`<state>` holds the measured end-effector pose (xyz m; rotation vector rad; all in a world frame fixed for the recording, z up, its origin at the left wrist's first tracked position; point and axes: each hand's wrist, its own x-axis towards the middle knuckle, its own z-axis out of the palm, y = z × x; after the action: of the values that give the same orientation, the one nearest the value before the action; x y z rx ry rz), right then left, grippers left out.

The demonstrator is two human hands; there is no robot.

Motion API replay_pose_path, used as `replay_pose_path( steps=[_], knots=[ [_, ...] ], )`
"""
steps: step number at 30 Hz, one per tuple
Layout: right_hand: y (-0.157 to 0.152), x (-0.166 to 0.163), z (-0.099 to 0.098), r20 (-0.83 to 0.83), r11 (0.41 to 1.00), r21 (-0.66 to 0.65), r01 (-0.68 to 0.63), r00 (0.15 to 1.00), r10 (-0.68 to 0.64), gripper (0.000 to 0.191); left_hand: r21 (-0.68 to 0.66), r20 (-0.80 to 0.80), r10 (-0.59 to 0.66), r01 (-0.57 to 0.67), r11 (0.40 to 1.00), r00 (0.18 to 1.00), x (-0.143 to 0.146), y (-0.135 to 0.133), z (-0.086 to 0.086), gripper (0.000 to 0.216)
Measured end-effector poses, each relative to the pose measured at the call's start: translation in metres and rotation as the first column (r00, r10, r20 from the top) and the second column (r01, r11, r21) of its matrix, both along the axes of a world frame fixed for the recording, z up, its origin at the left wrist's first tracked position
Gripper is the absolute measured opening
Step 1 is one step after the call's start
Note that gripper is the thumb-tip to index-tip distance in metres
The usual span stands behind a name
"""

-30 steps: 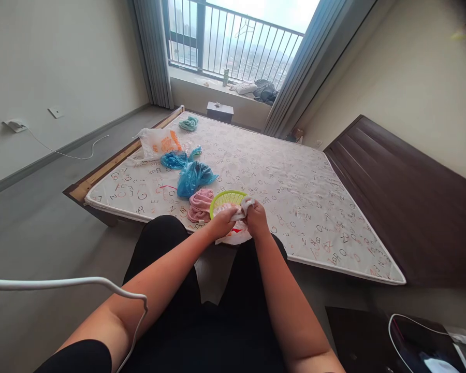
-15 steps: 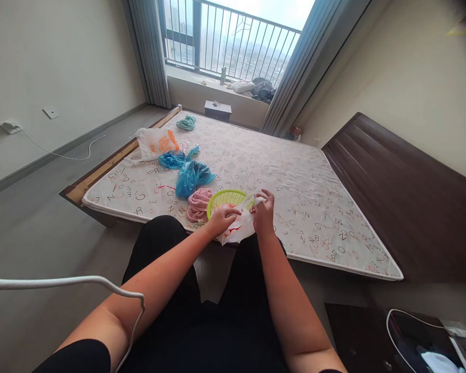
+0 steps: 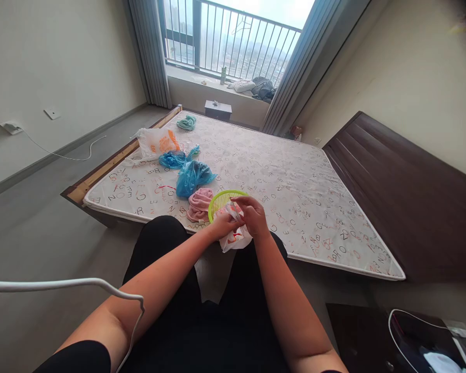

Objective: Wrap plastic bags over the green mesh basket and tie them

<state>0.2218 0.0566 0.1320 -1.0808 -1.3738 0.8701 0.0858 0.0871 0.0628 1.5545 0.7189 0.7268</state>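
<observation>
My left hand (image 3: 222,226) and my right hand (image 3: 252,216) meet at the near edge of the mattress (image 3: 303,197), both pinched on a white plastic bag with red print (image 3: 235,239). The bag hangs crumpled below my fingers, over my lap. Just behind my hands lies a lime-green plastic basket (image 3: 221,199), partly hidden by them. A pink cloth (image 3: 200,203) lies against the basket's left side.
Two blue plastic bags (image 3: 192,176) and a white-and-orange bag (image 3: 157,142) lie further left on the mattress, a teal cloth (image 3: 187,122) at its far corner. A dark headboard (image 3: 404,197) stands on the right. A white cable (image 3: 62,284) crosses my left arm.
My right hand has moved left and down to join my left hand. The white bag, stretched between them before, is now bunched up under my fingers.
</observation>
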Motion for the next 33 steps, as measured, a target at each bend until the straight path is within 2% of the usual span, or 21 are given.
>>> replay_pose_path(
  steps=[2, 4, 6, 8, 12, 14, 17, 19, 20, 22, 25, 27, 29, 31, 33],
  knots=[
    [0.003, 0.010, 0.000, 0.209, 0.989, 0.090, 0.118, 0.969, -0.135, 0.036, -0.085, 0.032, -0.036, 0.038, 0.996, 0.999, -0.001, 0.001, -0.002, 0.039],
    [0.006, 0.023, -0.002, 0.402, 0.982, 0.097, 0.162, 0.896, -0.188, 0.033, -0.137, 0.072, -0.054, 0.063, 0.989, 0.996, -0.003, 0.002, -0.001, 0.041],
    [0.010, 0.038, -0.007, 0.491, 0.983, -0.018, 0.180, 0.858, -0.148, 0.028, -0.170, 0.086, -0.046, 0.060, 0.984, 0.995, -0.005, 0.001, 0.004, 0.040],
    [0.011, 0.053, -0.013, 0.498, 0.969, -0.171, 0.178, 0.864, -0.071, 0.025, -0.188, 0.058, -0.037, 0.047, 0.981, 0.998, -0.007, 0.000, 0.011, 0.036],
    [0.005, 0.075, -0.019, 0.421, 0.937, -0.337, 0.095, 0.905, 0.060, 0.015, -0.165, 0.001, -0.020, 0.020, 0.986, 1.000, -0.011, 0.001, 0.022, 0.025],
    [0.002, 0.078, -0.018, 0.377, 0.926, -0.364, 0.096, 0.925, 0.053, 0.017, -0.145, -0.004, -0.020, 0.020, 0.989, 1.000, -0.012, 0.002, 0.023, 0.023],
    [-0.001, 0.074, -0.015, 0.242, 0.928, -0.288, 0.235, 0.956, -0.167, 0.026, -0.126, -0.008, -0.062, 0.061, 0.990, 0.998, -0.010, 0.003, 0.019, 0.022],
    [-0.001, 0.066, -0.011, 0.031, 0.919, -0.231, 0.321, 0.946, -0.323, 0.029, -0.117, -0.057, -0.058, 0.051, 0.992, 0.997, -0.008, 0.002, 0.015, 0.021],
    [-0.002, 0.061, -0.009, -0.085, 0.915, -0.237, 0.328, 0.931, -0.355, 0.031, -0.109, -0.092, -0.033, 0.023, 0.994, 0.995, -0.007, 0.002, 0.013, 0.021],
    [-0.004, 0.051, -0.006, -0.255, 0.916, -0.316, 0.248, 0.907, -0.334, 0.034, -0.090, -0.138, 0.058, -0.071, 0.993, 0.989, -0.005, 0.002, 0.010, 0.019],
    [-0.010, 0.031, -0.009, -0.308, 0.892, -0.451, 0.027, 0.933, -0.184, 0.036, -0.132, -0.118, 0.179, -0.194, 0.972, 0.977, -0.003, 0.007, 0.005, 0.027],
    [-0.013, 0.018, -0.017, -0.187, 0.887, -0.462, -0.018, 0.979, -0.078, 0.031, -0.204, -0.091, 0.208, -0.223, 0.953, 0.974, -0.003, 0.012, 0.002, 0.041],
    [-0.014, 0.007, -0.027, 0.071, 0.929, -0.367, 0.044, 0.997, -0.020, 0.021, -0.243, -0.081, 0.213, -0.226, 0.943, 0.974, -0.004, 0.017, -0.001, 0.050],
    [-0.014, 0.002, -0.034, 0.340, 0.976, -0.202, 0.079, 0.940, -0.006, 0.013, -0.201, -0.061, 0.221, -0.229, 0.953, 0.973, -0.006, 0.022, -0.001, 0.049],
    [-0.013, 0.001, -0.036, 0.499, 0.997, -0.080, 0.013, 0.866, 0.029, 0.009, -0.122, 0.002, 0.211, -0.210, 0.970, 0.977, -0.010, 0.026, 0.000, 0.046]
  ],
)
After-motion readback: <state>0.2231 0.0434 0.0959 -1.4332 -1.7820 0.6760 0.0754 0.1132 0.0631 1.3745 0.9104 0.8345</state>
